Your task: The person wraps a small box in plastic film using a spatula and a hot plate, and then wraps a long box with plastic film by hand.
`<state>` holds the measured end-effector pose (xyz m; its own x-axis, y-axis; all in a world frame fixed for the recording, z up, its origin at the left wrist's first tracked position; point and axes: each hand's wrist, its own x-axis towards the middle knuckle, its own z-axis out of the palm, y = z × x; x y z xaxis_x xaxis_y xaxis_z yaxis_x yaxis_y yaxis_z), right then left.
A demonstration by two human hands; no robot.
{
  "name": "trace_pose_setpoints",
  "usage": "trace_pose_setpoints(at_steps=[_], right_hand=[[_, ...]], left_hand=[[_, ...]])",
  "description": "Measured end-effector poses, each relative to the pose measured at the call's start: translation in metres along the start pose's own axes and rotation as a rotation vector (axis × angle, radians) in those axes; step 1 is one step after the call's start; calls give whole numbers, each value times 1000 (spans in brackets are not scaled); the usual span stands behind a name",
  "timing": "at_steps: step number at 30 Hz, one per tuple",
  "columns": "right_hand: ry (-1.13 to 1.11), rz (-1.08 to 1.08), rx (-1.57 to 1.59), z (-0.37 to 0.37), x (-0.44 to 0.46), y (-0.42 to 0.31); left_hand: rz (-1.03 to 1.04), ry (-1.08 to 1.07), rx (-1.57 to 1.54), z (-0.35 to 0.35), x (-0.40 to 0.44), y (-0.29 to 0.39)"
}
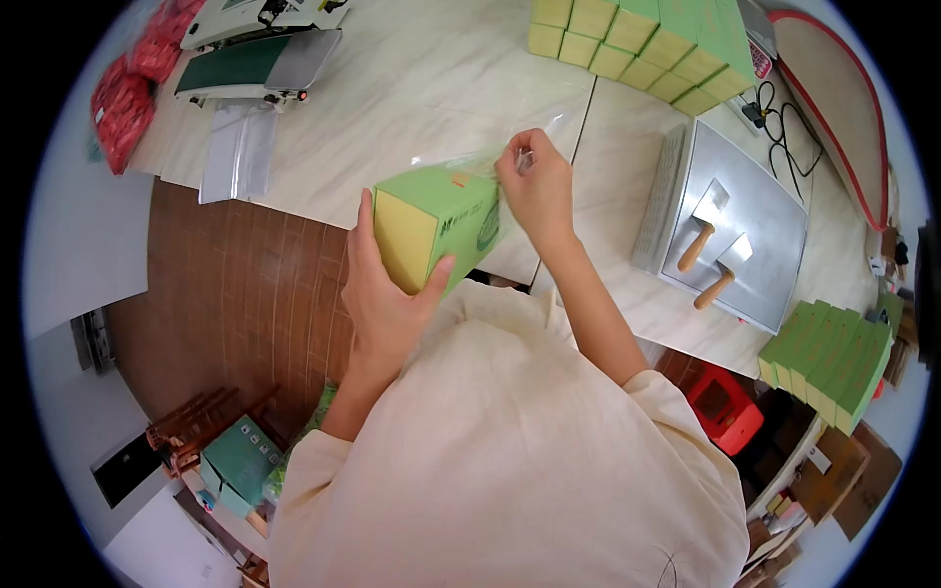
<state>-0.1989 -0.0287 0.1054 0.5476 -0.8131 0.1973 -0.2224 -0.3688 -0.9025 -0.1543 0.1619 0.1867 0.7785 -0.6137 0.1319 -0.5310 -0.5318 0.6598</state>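
A green box with yellow ends (pixel 439 211) is tilted in front of my body, close to the table's front edge. My left hand (pixel 384 294) grips its near end, thumb on one side and fingers on the other. Clear plastic film (pixel 470 165) lies over the far part of the box. Above the box's right end, my right hand (pixel 536 181) is closed in a pinch on a gathered piece of that film.
Stacked green boxes (pixel 647 44) stand at the back. A metal-topped device (pixel 760 211) carries two wooden-handled scrapers (pixel 720 245). More green boxes (pixel 828 358) sit at right. A machine with a green belt (pixel 240 69) and red packets (pixel 123 108) are at left.
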Motion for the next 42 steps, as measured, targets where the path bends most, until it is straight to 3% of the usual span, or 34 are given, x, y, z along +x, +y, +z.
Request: trace_pose_setpoints(at_steps=[4,6,8,10,12,15,17,22,25,27,29,32,34,36,38,42], right_hand=[[155,0,-108,-9,22,74],[-1,669,545,-26,27,89],[-55,773,678,-31,22,125],[68,987,1087,-27,14,153],[170,993,1015,-27,8,157],[343,966,874,-38,2,190],[419,931,798,-57,-1,204],[541,812,573,-98,-18,207],[471,762,629,-107,-43,208],[422,786,613,-108,-56,200],[373,813,598,-108,-66,186],[499,889,630,-109,-75,148],[442,871,596,-115,-86,124],[429,905,548,-116,-99,107],[424,946,501,-115,-115,97],[508,1016,478,-115,-150,87]], left_hand=[[-1,-52,-41,-7,-10,-16],[10,-2,-154,-7,-17,-41],[20,49,-271,-9,-17,-51],[20,18,-457,-14,-11,-53],[54,-22,-377,-22,-9,-61],[-58,-120,-501,-37,-5,-67],[104,-142,-455,-50,-1,-80],[196,-96,-444,-68,25,-95],[135,19,-466,-73,63,-112],[-317,79,-647,-72,92,-127],[-334,52,-659,-60,125,-145],[-333,8,-627,-31,168,-154],[-235,-40,-528,-7,187,-140],[48,-69,-286,26,208,-138],[174,-147,47,51,214,-105],[342,-368,108,88,208,-49]])
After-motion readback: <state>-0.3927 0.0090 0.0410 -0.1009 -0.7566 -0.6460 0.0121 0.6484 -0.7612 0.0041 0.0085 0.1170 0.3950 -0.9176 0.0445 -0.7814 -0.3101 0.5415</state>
